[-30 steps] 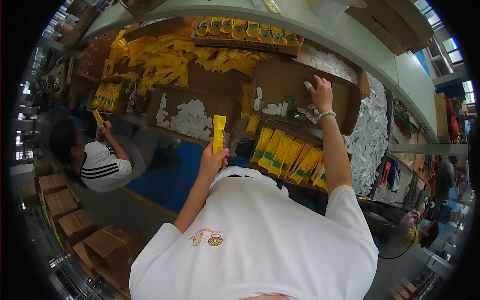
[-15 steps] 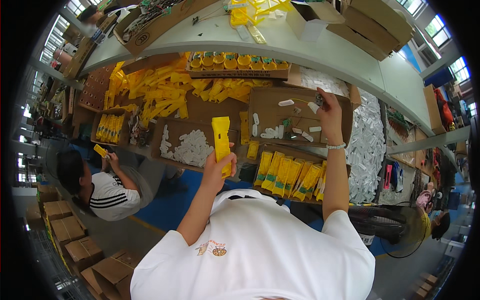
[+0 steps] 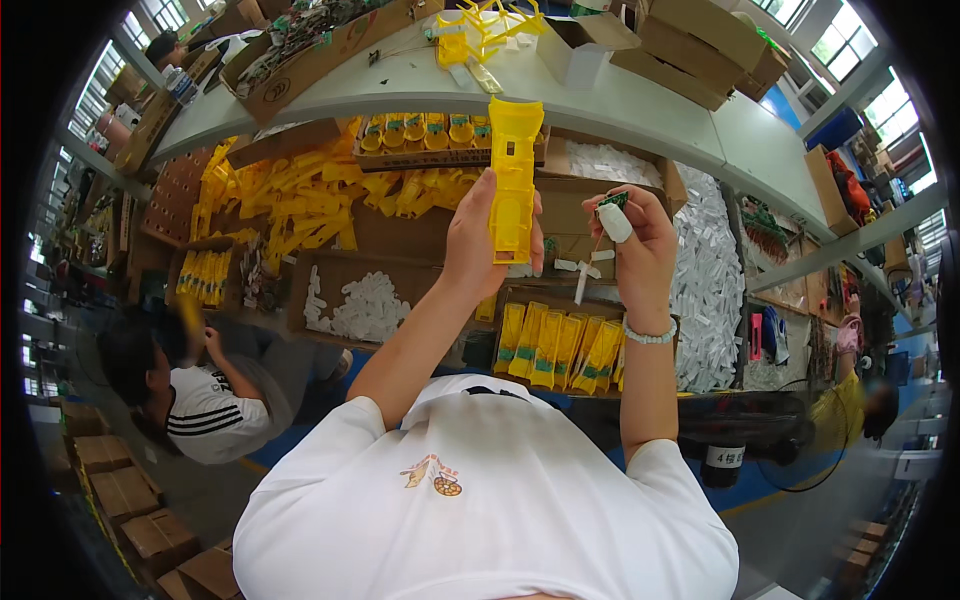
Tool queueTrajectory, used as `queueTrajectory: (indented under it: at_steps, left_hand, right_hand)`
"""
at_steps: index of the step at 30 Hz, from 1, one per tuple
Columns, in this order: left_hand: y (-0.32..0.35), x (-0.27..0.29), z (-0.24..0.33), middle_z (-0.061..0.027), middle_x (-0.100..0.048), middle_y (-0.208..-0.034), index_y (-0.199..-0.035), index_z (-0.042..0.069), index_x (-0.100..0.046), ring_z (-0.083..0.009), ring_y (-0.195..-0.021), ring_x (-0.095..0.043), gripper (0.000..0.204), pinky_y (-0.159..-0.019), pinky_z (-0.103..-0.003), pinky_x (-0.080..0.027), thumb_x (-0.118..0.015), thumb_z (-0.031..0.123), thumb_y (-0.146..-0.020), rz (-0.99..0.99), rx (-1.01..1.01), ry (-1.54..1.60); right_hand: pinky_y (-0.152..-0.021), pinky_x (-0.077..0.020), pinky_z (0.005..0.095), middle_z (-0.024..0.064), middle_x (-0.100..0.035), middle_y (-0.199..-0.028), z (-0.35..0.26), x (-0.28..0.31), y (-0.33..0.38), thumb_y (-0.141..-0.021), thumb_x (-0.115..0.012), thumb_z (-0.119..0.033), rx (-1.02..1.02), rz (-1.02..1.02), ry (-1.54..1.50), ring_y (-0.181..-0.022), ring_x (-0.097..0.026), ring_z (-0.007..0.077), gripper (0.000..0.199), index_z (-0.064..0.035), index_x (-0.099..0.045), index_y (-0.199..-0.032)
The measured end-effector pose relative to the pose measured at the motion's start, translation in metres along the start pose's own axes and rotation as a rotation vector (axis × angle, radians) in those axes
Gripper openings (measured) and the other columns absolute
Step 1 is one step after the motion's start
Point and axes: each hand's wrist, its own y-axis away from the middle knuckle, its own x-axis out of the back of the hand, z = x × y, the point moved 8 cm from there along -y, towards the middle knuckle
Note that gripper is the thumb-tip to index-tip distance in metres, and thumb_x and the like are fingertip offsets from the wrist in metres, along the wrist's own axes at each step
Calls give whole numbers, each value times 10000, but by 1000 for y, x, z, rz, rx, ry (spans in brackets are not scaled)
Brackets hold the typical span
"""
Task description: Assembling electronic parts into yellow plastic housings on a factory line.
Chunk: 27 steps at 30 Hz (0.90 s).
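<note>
My left hand (image 3: 468, 235) is closed round a long yellow plastic housing (image 3: 514, 180), held upright with its hollow, ribbed side showing. To the right of it, my right hand (image 3: 648, 245) pinches a small green circuit board with a white block on it (image 3: 614, 222). Thin wires hang from that board, and small white parts (image 3: 580, 284) dangle below it. Behind both hands lies a shallow cardboard tray, largely covered by them. Nearer to me, a cardboard box holds several yellow housings with green boards (image 3: 548, 345) in a row.
Loose white parts (image 3: 368, 306) fill a tray at the left. Yellow housings (image 3: 315, 200) are heaped behind it. White pieces (image 3: 705, 290) pile up at the right. A shelf (image 3: 400, 80) crosses above. A co-worker (image 3: 215, 405) sits at the left; a fan (image 3: 770, 430) stands at the right.
My left hand has raised the yellow housing and brought it to the right. My right hand has drawn the wired board out of the tray, toward me and closer to the housing.
</note>
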Motion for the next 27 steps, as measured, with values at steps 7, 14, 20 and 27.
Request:
queueTrajectory:
  at_steps: [7,14,20,27]
  left_hand:
    - [1,-17,12,-108,-575,-828,-1098,32,-509,-181,-594,-600,461,-482,-342,-505,-336,448,-1000,84,-96,4]
    - [10,-25,13,-102,-610,-847,-1074,44,-534,-159,-674,-609,412,-575,-325,-529,-349,405,-1004,122,-144,-38]
    - [21,-33,27,-94,-612,-868,-1094,46,-536,-146,-741,-603,380,-635,-300,-522,-355,370,-1010,129,-204,-79]
    - [23,-29,27,-66,-603,-935,-1159,92,-503,-127,-760,-597,362,-606,-318,-527,-419,405,-998,91,-183,-37]
  right_hand:
    - [-796,-515,255,77,-611,-1033,-23,-16,20,-803,-665,26,121,-9,-52,-859,-587,117,292,11,-623,-1092]
    - [-781,-522,241,73,-616,-984,-40,-42,34,-824,-653,39,115,-162,-82,-895,-626,133,259,46,-630,-1082]
    - [-751,-545,248,94,-608,-1016,-44,-46,39,-864,-615,29,96,-172,1,-889,-648,156,143,47,-630,-1005]
    - [-731,-548,271,94,-594,-987,-64,-56,44,-813,-604,91,440,-194,365,-846,-653,183,270,17,-613,-1072]
